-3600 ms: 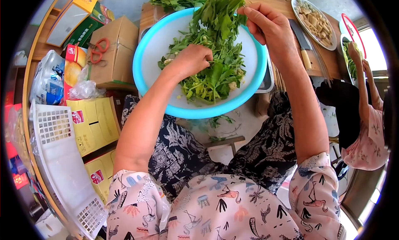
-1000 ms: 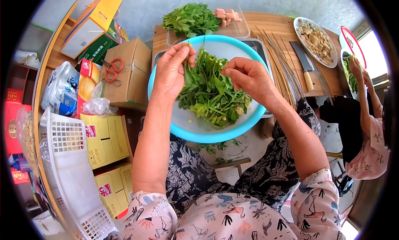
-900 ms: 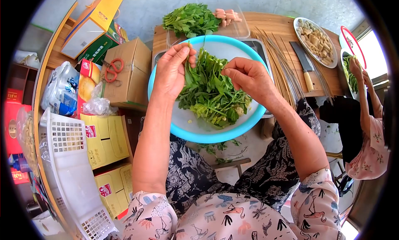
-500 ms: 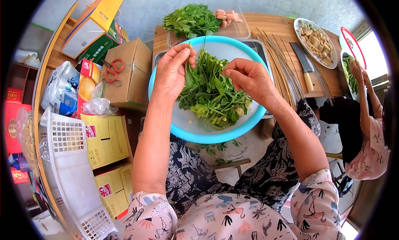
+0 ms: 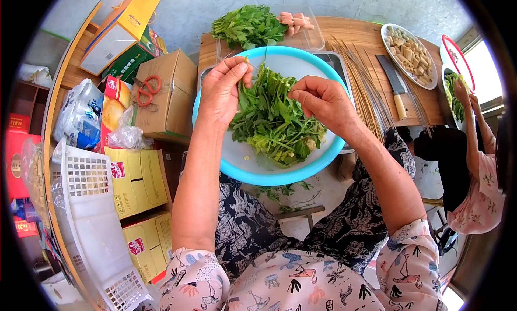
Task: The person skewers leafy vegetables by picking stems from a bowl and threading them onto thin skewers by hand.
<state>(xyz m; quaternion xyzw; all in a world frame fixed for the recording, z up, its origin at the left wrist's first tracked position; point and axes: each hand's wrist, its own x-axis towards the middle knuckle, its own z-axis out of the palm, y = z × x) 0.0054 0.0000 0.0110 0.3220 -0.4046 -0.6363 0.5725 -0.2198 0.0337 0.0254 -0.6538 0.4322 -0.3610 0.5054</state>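
Observation:
A pile of leafy greens with pale stems (image 5: pixel 277 120) lies in a white basin with a wide blue rim (image 5: pixel 258 178). Above the basin's left side, my left hand (image 5: pixel 222 87) is closed in a pinch on a leafy green stem, whose tip pokes out above the thumb. My right hand (image 5: pixel 320 98) hovers over the right part of the pile, thumb and fingertips pressed together. Whatever it holds, if anything, is too small or hidden to name.
Behind the basin, a clear tray (image 5: pixel 318 39) holds a bunch of greens (image 5: pixel 247 26) and pink pieces (image 5: pixel 295 22). Thin sticks (image 5: pixel 350 69), a knife (image 5: pixel 392 77) and a plate of food (image 5: pixel 409 52) are to the right. Another person's hands (image 5: pixel 467 93) handle greens there. Cartons (image 5: pixel 167 96) stand left.
My left hand has shifted very slightly left, with the stem still in its fingers. My right hand and the pile look the same.

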